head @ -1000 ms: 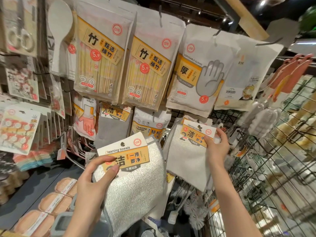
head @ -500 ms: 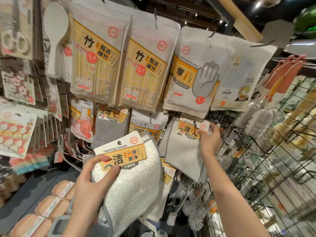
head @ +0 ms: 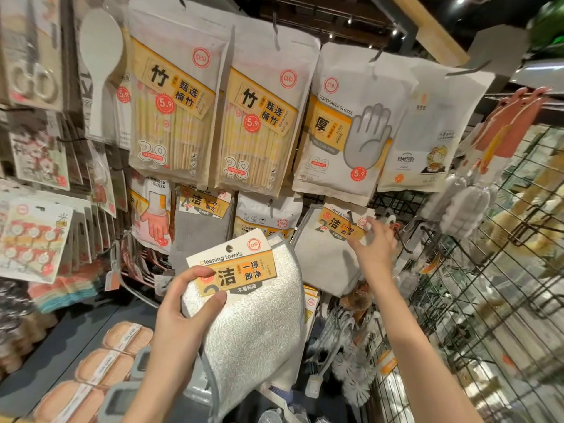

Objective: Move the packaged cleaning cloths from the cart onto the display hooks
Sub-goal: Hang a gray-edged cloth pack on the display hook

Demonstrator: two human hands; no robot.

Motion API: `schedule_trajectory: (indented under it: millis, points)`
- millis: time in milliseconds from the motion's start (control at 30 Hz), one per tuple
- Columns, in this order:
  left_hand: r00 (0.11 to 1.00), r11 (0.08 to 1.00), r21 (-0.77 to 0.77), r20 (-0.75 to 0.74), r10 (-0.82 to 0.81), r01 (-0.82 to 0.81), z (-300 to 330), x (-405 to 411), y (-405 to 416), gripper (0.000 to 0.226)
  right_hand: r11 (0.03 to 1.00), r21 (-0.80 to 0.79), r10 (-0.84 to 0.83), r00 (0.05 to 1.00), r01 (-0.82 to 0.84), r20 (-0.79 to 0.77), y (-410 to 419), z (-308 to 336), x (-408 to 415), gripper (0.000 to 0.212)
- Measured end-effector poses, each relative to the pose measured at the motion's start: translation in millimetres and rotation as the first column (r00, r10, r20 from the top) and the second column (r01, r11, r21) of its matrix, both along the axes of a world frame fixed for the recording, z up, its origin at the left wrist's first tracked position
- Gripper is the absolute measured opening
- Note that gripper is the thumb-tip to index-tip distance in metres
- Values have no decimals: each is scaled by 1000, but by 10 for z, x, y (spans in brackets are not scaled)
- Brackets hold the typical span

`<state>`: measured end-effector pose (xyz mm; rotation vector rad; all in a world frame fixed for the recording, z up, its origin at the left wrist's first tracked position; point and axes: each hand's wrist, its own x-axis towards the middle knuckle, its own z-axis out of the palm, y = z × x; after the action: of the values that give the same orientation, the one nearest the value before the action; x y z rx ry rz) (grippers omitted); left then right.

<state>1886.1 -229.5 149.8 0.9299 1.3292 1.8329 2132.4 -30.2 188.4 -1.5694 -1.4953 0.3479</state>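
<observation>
**A:** On the lower row of the display rack [head: 406,206], right of centre: the hung cloth pack [head: 328,254] is on its hook. My right hand [head: 370,248] has just let go of it. Half a second ago the fingers were pinched on the card's top right corner; now they're spread and straight, holding nothing, just beside the card's right edge.

**B:** Left?

**A:** Left hand [head: 183,303] grips the next cloth pack [head: 247,300] by the left end of its header card, thumb on the front, fingers curled behind. That grip hasn't changed over the last second. The pack sits low and centre, in front of the rack, not on any hook yet.

**B:** So one done?

**A:** Looks so: it hangs with no hand on it. I can't see the hook tip through the hole, so seating is a judgement.

**B:** Next?

**A:** Probably feed the held pack onto the same hook, in front of the hung one. Its hanging hole is at the card's top centre. The free right hand could steady the card.

**B:** Cart?

**A:** Only a grey rim [head: 122,398] shows at the bottom edge. I can't tell what's left in it.
</observation>
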Motion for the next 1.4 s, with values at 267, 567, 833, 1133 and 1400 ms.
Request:
schedule_trajectory:
  millis: [267,567,833,1133,1400]
  points:
    - [998,999,37,-65,10,-8,83,32,46,41,957,9,288,946,-290,-147,-500,171,-313,20]
    - [990,998,56,-139,-13,21,271,133,94,51,809,-11,580,800,-588,-157,-866,351,-578,35]
    - [993,997,73,-118,-6,14,287,236,95,56,799,33,599,791,-600,-121,-960,319,-612,43]
    - [988,994,97,-152,-28,43,347,303,85,66,816,-25,570,811,-578,-132,-1016,372,-539,65]
    - [985,991,118,-166,-42,62,391,339,77,72,832,72,555,817,-551,-160,-1106,436,-474,62]
